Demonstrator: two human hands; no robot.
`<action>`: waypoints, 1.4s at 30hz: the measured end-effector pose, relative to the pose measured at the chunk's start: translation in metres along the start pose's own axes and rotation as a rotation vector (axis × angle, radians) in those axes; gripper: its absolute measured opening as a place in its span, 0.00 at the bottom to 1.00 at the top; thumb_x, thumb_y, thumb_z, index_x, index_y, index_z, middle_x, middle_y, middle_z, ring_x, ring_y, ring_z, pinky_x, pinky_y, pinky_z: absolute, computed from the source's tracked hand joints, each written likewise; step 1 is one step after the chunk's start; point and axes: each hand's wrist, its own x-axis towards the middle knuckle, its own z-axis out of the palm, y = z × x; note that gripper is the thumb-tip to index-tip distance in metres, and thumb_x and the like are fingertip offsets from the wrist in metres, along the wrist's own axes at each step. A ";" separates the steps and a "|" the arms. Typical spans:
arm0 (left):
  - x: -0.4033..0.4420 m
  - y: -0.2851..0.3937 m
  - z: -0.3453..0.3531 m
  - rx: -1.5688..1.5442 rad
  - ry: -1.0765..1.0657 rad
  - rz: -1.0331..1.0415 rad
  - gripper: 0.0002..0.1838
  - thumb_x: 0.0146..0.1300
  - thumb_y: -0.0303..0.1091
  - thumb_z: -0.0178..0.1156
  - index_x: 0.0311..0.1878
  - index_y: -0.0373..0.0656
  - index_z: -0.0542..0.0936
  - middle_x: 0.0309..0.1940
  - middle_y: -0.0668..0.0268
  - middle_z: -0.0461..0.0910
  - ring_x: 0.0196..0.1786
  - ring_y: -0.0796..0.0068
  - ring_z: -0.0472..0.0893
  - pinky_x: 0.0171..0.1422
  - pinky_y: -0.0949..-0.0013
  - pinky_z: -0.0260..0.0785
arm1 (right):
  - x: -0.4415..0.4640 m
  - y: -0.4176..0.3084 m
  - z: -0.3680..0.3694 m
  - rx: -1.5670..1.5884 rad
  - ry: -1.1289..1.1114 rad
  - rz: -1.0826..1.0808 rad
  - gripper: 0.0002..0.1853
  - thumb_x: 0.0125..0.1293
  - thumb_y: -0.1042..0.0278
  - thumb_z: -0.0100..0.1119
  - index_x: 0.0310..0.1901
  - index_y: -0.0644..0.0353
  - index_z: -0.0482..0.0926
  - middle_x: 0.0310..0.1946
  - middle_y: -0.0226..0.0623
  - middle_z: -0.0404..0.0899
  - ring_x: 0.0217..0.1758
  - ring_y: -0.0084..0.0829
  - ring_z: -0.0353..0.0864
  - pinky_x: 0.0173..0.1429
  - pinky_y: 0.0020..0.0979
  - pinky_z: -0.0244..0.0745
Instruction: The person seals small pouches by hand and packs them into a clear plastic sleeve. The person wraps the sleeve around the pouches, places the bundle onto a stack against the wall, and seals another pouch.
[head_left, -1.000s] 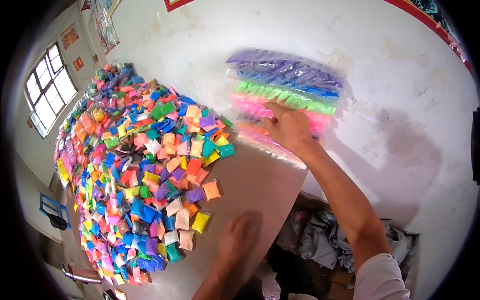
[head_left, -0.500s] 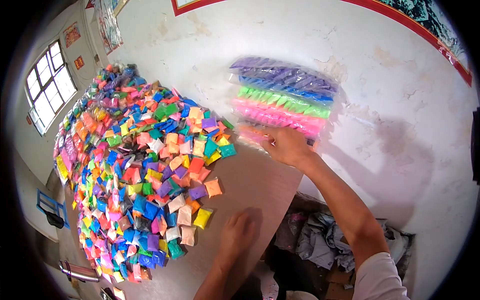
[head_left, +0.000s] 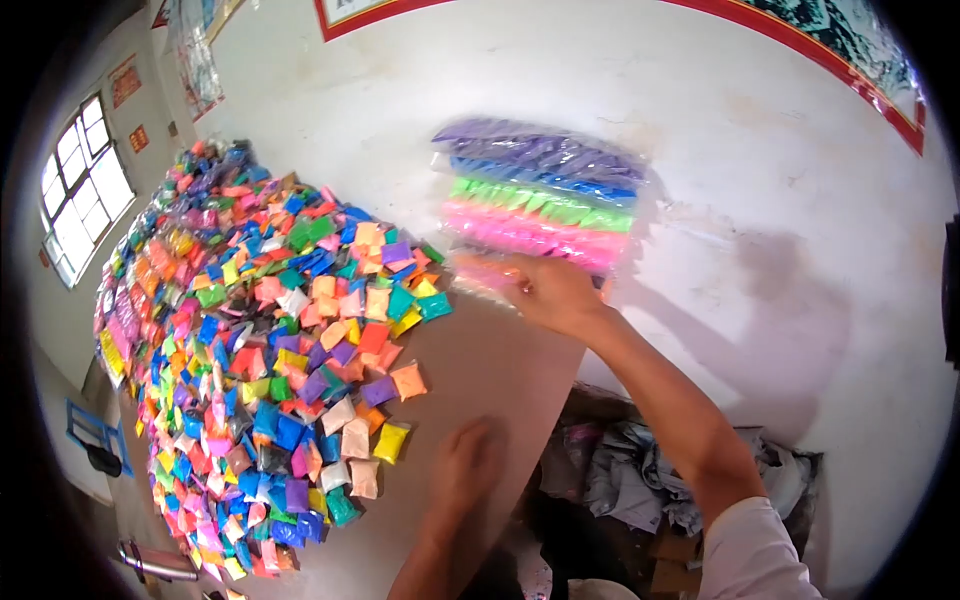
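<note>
Clear plastic bags of small packets (head_left: 545, 190) form a stack against the wall, in bands of purple, blue, green and pink. My right hand (head_left: 560, 292) is at the lowest bag of the stack, thumb and fingers closed on the edge of its clear plastic (head_left: 485, 272). The hand hides part of that bag. Lower down, my left hand (head_left: 468, 465) lies on the brown tabletop (head_left: 505, 375), holding nothing that I can see. Its fingers are in shadow and slightly blurred. Closest to it are a yellow packet (head_left: 391, 442) and a peach packet (head_left: 364, 478).
A large heap of small multicoloured packets (head_left: 270, 370) covers the left side of the table. Beyond the table's right edge, crumpled grey plastic (head_left: 630, 480) and cardboard (head_left: 675, 575) lie below. The white wall (head_left: 740, 180) rises behind the stack.
The whole view has shifted slightly, so the stack and heap appear further left. My right hand stays at the lowest bag, and my left hand remains on the table.
</note>
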 end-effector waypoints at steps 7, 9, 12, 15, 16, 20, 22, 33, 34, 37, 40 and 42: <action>0.007 0.012 -0.005 -0.020 -0.060 -0.047 0.17 0.63 0.26 0.71 0.56 0.42 0.86 0.52 0.53 0.88 0.54 0.46 0.88 0.58 0.52 0.82 | 0.027 0.016 0.001 0.266 0.245 0.051 0.36 0.73 0.39 0.62 0.74 0.55 0.75 0.51 0.50 0.89 0.53 0.48 0.89 0.58 0.47 0.83; 0.005 0.004 -0.002 -0.056 -0.046 -0.025 0.17 0.63 0.24 0.71 0.56 0.41 0.86 0.53 0.53 0.88 0.53 0.46 0.87 0.58 0.52 0.82 | 0.034 0.017 -0.006 0.284 0.218 0.134 0.37 0.73 0.38 0.63 0.74 0.55 0.75 0.50 0.49 0.89 0.52 0.47 0.90 0.59 0.46 0.83; 0.004 0.000 -0.003 -0.037 -0.069 -0.017 0.17 0.63 0.24 0.71 0.55 0.40 0.86 0.53 0.53 0.88 0.53 0.45 0.87 0.58 0.52 0.81 | 0.031 0.011 -0.016 0.352 0.157 0.211 0.37 0.72 0.38 0.64 0.73 0.57 0.76 0.48 0.49 0.89 0.51 0.46 0.90 0.59 0.44 0.83; 0.002 -0.004 -0.002 -0.017 -0.067 0.006 0.16 0.63 0.24 0.71 0.55 0.40 0.86 0.53 0.53 0.87 0.53 0.44 0.87 0.58 0.51 0.81 | 0.029 0.012 -0.012 0.388 0.139 0.181 0.36 0.72 0.41 0.64 0.73 0.57 0.76 0.47 0.49 0.89 0.51 0.45 0.90 0.59 0.43 0.83; 0.002 -0.003 -0.002 -0.017 -0.067 0.008 0.16 0.63 0.24 0.71 0.55 0.40 0.86 0.53 0.53 0.87 0.53 0.44 0.87 0.58 0.51 0.81 | 0.029 0.014 -0.009 0.386 0.143 0.154 0.35 0.73 0.43 0.64 0.73 0.57 0.76 0.46 0.49 0.90 0.50 0.45 0.90 0.59 0.43 0.83; 0.000 -0.001 -0.002 -0.030 -0.092 -0.059 0.17 0.63 0.25 0.70 0.56 0.41 0.86 0.53 0.53 0.88 0.54 0.44 0.86 0.59 0.50 0.81 | 0.030 0.010 -0.012 0.432 0.154 0.123 0.32 0.73 0.47 0.65 0.71 0.58 0.78 0.46 0.50 0.90 0.50 0.45 0.91 0.58 0.43 0.83; -0.001 -0.004 -0.002 -0.032 -0.101 -0.070 0.17 0.63 0.25 0.70 0.56 0.41 0.86 0.53 0.53 0.88 0.54 0.44 0.86 0.59 0.50 0.81 | 0.034 0.003 -0.015 0.455 0.224 0.038 0.28 0.73 0.52 0.66 0.68 0.60 0.80 0.47 0.52 0.90 0.50 0.45 0.91 0.58 0.43 0.83; -0.005 -0.006 -0.005 -0.006 -0.095 -0.060 0.18 0.64 0.27 0.70 0.57 0.42 0.86 0.55 0.53 0.88 0.55 0.44 0.86 0.60 0.51 0.81 | 0.067 -0.005 -0.058 0.790 0.369 0.201 0.26 0.77 0.61 0.64 0.70 0.65 0.76 0.50 0.43 0.88 0.48 0.30 0.88 0.47 0.33 0.85; -0.005 -0.006 -0.006 -0.003 -0.095 -0.068 0.18 0.64 0.27 0.70 0.57 0.42 0.86 0.55 0.53 0.88 0.55 0.44 0.86 0.60 0.51 0.81 | 0.068 -0.008 -0.059 0.850 0.343 0.250 0.27 0.77 0.61 0.64 0.71 0.65 0.75 0.50 0.42 0.87 0.49 0.30 0.88 0.46 0.33 0.85; -0.003 -0.003 -0.005 0.019 -0.049 0.017 0.13 0.64 0.27 0.73 0.50 0.36 0.85 0.47 0.49 0.86 0.48 0.43 0.87 0.53 0.53 0.82 | 0.069 -0.007 -0.055 0.838 0.405 0.227 0.27 0.74 0.60 0.65 0.69 0.64 0.79 0.41 0.36 0.88 0.40 0.24 0.84 0.46 0.32 0.81; -0.004 -0.002 -0.005 -0.010 -0.071 -0.038 0.17 0.65 0.27 0.70 0.58 0.41 0.85 0.56 0.53 0.88 0.56 0.46 0.86 0.62 0.51 0.80 | 0.060 -0.009 -0.056 0.827 0.365 0.171 0.26 0.74 0.62 0.64 0.70 0.64 0.79 0.42 0.36 0.88 0.40 0.25 0.85 0.46 0.32 0.82; -0.004 -0.002 -0.004 -0.002 -0.080 -0.046 0.17 0.65 0.28 0.70 0.57 0.41 0.85 0.56 0.53 0.87 0.57 0.45 0.86 0.62 0.51 0.80 | 0.055 -0.013 -0.058 0.866 0.333 0.163 0.26 0.74 0.63 0.63 0.70 0.63 0.80 0.42 0.36 0.88 0.40 0.24 0.85 0.46 0.32 0.82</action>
